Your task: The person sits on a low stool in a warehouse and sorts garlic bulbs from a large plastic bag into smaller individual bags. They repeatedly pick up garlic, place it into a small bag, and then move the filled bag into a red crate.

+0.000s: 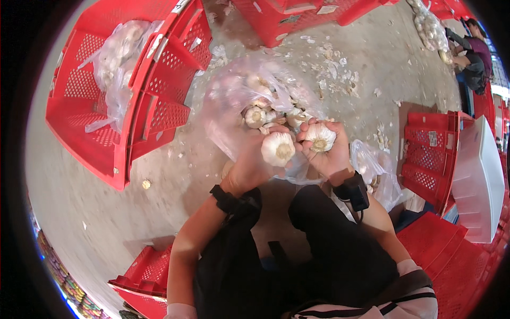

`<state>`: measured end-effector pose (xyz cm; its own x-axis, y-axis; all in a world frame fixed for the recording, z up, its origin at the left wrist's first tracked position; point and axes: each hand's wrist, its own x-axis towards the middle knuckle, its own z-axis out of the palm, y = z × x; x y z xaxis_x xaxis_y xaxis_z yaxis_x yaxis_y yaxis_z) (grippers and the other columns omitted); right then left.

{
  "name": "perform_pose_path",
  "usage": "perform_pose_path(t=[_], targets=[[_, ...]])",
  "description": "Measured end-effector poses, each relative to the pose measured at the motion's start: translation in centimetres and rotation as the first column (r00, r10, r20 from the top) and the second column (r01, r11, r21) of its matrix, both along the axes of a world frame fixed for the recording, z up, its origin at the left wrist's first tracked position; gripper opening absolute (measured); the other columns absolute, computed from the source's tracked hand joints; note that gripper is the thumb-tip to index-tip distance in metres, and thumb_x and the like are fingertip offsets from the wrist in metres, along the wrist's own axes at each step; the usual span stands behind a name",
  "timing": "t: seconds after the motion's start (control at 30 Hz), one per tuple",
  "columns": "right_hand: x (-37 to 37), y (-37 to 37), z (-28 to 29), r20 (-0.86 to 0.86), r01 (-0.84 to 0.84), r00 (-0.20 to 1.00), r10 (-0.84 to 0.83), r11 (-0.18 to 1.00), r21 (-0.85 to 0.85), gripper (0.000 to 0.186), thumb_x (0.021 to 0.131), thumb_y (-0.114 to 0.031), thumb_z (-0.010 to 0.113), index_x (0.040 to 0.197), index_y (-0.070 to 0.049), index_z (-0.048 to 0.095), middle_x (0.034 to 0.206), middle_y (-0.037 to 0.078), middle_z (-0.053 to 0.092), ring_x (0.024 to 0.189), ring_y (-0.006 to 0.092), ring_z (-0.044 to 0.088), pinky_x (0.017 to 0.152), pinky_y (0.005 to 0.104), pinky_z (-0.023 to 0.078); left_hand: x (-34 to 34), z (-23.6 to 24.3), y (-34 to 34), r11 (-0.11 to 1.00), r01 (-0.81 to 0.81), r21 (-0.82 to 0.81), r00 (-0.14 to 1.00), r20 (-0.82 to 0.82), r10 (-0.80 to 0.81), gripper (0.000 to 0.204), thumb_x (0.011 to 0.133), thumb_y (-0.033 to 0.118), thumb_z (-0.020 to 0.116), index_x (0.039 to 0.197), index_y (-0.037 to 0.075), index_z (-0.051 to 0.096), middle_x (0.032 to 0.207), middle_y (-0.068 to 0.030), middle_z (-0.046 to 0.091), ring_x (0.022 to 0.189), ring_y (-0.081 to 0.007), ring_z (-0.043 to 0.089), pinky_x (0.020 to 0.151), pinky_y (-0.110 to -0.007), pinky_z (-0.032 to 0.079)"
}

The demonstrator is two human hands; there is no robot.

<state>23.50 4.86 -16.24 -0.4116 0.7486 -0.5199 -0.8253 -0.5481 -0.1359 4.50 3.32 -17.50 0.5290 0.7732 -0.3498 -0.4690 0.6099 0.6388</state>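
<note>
My left hand [255, 165] is closed round a garlic bulb [278, 149], its root end turned up toward me. Close beside it, my right hand [333, 157] grips a second garlic bulb [320, 137], also with the root end showing. The two bulbs are held just apart over the near side of a clear plastic bag [223, 101]. More garlic bulbs [255, 117] lie in the bag's open mouth, just beyond my hands. Dark bands with small devices sit on both my wrists.
A red crate [127, 143] at the left holds bagged garlic [119, 58]. Another red crate [287, 26] stands at the far side. Papery skins [334, 72] litter the floor. At right are another plastic bag [380, 175], red crates [425, 138] and a white bin [478, 181]. A person [473, 53] works far right.
</note>
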Motion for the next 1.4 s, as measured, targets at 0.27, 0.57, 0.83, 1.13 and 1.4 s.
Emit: perform_pose_path(t=[0.27, 0.57, 0.83, 1.13, 1.4], targets=[[-0.9, -0.7, 1.4, -0.027, -0.001, 1.000, 0.003, 0.998, 0.057, 0.013, 0.078, -0.018, 0.051, 0.085, -0.007, 0.052, 0.093, 0.008, 0.054, 0.088, 0.0271, 0.056, 0.066, 0.0330, 0.049, 0.2, 1.3, -0.4, 0.947, -0.038, -0.319, 0.945, 0.295, 0.137, 0.030, 0.086, 0.039, 0.047, 0.095, 0.010, 0.054, 0.093, -0.0081, 0.054, 0.073, -0.0195, 0.052, 0.048, -0.024, 0.039], [-1.1, -1.4, 2.2, -0.052, -0.038, 0.997, 0.053, 0.967, 0.254, 0.008, 0.075, -0.012, 0.052, 0.083, -0.008, 0.051, 0.091, 0.007, 0.054, 0.091, 0.0260, 0.055, 0.064, 0.0342, 0.045, 0.3, 3.1, -0.7, 0.993, -0.026, -0.116, 0.969, 0.239, 0.053, 0.024, 0.085, 0.032, 0.049, 0.084, 0.009, 0.053, 0.084, -0.0068, 0.052, 0.066, -0.0177, 0.049, 0.047, -0.023, 0.033], [-0.3, -1.8, -7.1, 0.550, -0.236, 0.813, 0.191, 0.972, 0.012, 0.019, 0.087, -0.011, 0.056, 0.104, -0.003, 0.053, 0.100, 0.006, 0.058, 0.093, 0.0158, 0.057, 0.076, 0.0317, 0.048, 2.0, -6.8, -1.6, 0.907, 0.195, 0.373, 0.698, -0.702, 0.138, 0.015, 0.084, 0.017, 0.055, 0.087, 0.003, 0.058, 0.077, -0.0091, 0.061, 0.067, -0.0209, 0.057, 0.061, -0.030, 0.046], [2.1, -9.1, -14.2, 0.983, -0.897, -0.149, -0.107, 0.432, -0.089, 0.036, 0.085, -0.021, 0.058, 0.108, 0.006, 0.048, 0.100, 0.024, 0.051, 0.092, 0.0377, 0.053, 0.081, 0.0394, 0.044, 2.0, -9.9, -6.7, 0.615, 0.785, 0.075, 0.187, -0.975, -0.121, 0.055, 0.079, 0.023, 0.065, 0.117, 0.000, 0.031, 0.110, -0.0295, 0.036, 0.088, -0.0486, 0.053, 0.075, -0.048, 0.048], [3.2, -6.6, -11.5, 0.861, -0.596, 0.308, 0.405, 0.788, -0.158, 0.026, 0.093, -0.017, 0.046, 0.097, 0.008, 0.055, 0.075, 0.020, 0.061, 0.063, 0.0307, 0.062, 0.063, 0.0363, 0.051, 0.7, -11.3, -5.9, 0.682, 0.682, 0.263, 0.411, -0.910, -0.060, 0.050, 0.085, 0.035, 0.057, 0.102, -0.010, 0.042, 0.082, -0.0310, 0.058, 0.081, -0.0441, 0.059, 0.069, -0.047, 0.048]])
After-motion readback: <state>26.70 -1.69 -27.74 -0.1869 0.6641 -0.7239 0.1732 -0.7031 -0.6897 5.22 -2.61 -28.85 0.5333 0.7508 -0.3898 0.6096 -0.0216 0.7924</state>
